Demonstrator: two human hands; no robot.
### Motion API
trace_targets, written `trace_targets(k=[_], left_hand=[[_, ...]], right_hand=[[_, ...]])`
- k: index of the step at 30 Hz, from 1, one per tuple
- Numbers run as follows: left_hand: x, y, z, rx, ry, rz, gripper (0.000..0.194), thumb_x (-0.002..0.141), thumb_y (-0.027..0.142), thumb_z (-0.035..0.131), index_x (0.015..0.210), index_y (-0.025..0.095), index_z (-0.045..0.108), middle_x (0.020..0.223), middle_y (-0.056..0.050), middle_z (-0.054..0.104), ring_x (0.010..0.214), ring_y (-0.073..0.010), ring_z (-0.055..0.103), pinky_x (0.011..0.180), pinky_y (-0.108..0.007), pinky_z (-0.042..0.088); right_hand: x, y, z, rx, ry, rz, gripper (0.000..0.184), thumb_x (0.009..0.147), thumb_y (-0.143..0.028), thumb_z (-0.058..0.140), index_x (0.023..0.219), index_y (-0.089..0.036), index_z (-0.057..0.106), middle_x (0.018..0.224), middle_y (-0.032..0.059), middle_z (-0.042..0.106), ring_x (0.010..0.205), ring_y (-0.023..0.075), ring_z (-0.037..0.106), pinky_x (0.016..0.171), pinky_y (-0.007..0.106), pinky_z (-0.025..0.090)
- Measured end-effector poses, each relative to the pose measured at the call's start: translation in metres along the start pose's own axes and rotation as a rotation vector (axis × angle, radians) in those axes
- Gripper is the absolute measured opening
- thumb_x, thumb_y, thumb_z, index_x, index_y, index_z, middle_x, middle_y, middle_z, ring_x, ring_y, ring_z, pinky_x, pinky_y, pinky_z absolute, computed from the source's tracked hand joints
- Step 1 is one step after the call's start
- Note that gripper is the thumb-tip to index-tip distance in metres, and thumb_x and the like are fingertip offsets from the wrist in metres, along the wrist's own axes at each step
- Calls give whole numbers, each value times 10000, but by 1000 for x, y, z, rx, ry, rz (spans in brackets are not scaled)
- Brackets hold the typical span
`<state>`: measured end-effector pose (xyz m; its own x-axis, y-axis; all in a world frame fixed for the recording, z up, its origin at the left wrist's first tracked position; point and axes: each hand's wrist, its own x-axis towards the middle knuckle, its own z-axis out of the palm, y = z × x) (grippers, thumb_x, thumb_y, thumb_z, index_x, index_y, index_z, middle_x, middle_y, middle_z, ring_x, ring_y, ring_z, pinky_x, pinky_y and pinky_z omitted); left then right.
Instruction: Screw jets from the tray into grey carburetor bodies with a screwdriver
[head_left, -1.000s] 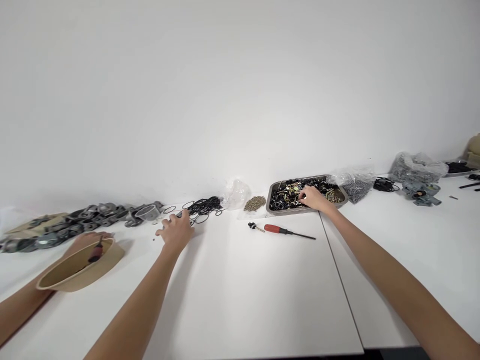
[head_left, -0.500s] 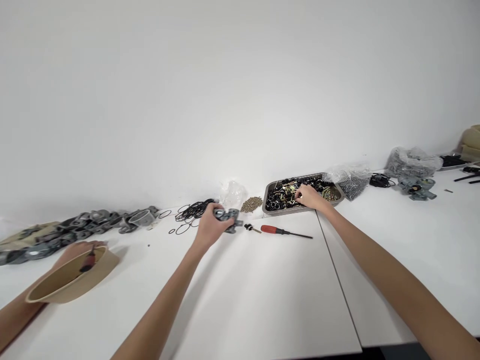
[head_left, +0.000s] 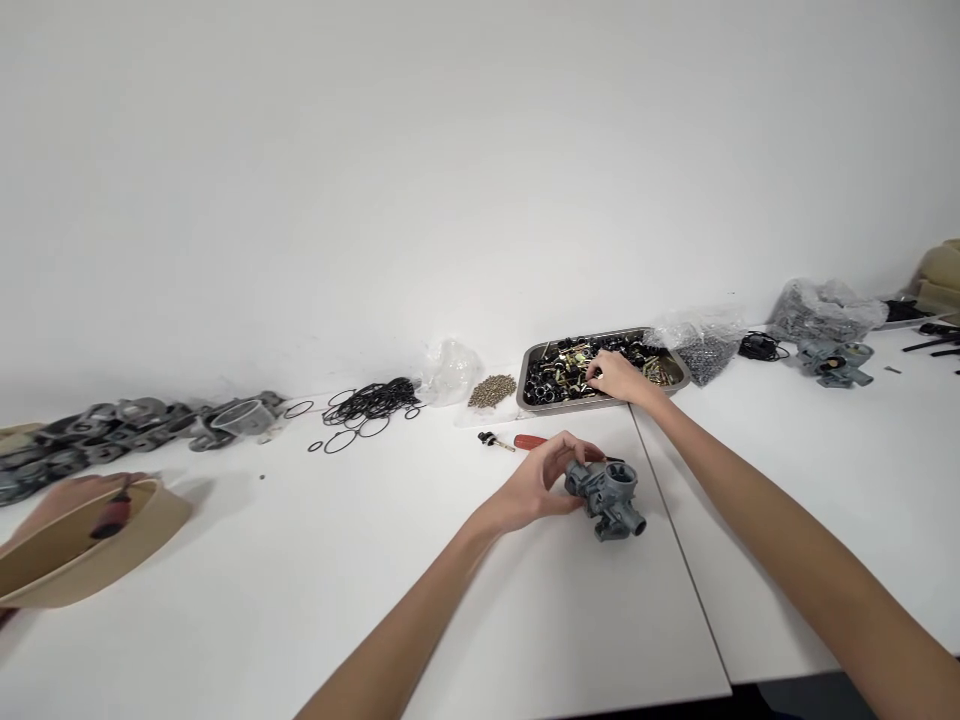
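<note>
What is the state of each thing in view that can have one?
Left hand: gripping the carburetor body
Carburetor body: held, round opening facing up
Right hand: at the tray, fingers curled, grip unclear
Metal tray: filled with small parts
Red-handled screwdriver: lying, partly hidden
Black O-rings: heaped, some separate
Tan container: open, red-handled tool inside

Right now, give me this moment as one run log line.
left hand: holding gray carburetor body | right hand: at metal parts tray | red-handled screwdriver: partly hidden by left hand
</note>
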<state>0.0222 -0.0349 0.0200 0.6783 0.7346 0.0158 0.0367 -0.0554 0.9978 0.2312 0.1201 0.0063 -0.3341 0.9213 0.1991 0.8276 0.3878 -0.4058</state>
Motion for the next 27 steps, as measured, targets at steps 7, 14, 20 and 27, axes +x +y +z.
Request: trace_targets(k=[7, 14, 20, 27], left_hand=[[-7, 6, -7, 69, -12, -47, 399, 691, 277, 846, 1018, 201, 629, 1135, -82, 645, 1051, -214, 630, 961, -390, 486], [-1, 0, -1, -32, -40, -87, 308, 700, 273, 842, 934, 177, 667, 1010, -68, 702, 898, -169, 661, 835, -326, 518], [-1, 4, -11, -42, 130, -8, 286, 759, 352, 784, 933, 154, 672, 988, -105, 732, 931, -202, 697, 811, -331, 549], [-14, 2, -76, 943, 863, -235, 236, 858, 352, 609, 1017, 180, 633, 990, -101, 674, 881, -244, 647, 776, -360, 494]], right_hand=[[-2, 2, -2, 16, 1, -12, 134, 873, -138, 603, 871, -164, 734, 1084, 105, 643, 1078, 247, 573, 956, 345, 432], [-1, 4, -4, 17, -12, -15, 167, 883, -147, 571, 861, -159, 737, 1094, 110, 628, 1049, 238, 582, 940, 344, 444], [-3, 6, -3, 22, 1, -20, 167, 877, -153, 555, 878, -162, 721, 1075, 109, 623, 1087, 256, 569, 985, 372, 432], [-8, -3, -13, 89, 294, 100, 245, 887, -195, 530, 1095, -147, 652, 1164, 144, 572, 1148, 289, 543, 1035, 437, 397]])
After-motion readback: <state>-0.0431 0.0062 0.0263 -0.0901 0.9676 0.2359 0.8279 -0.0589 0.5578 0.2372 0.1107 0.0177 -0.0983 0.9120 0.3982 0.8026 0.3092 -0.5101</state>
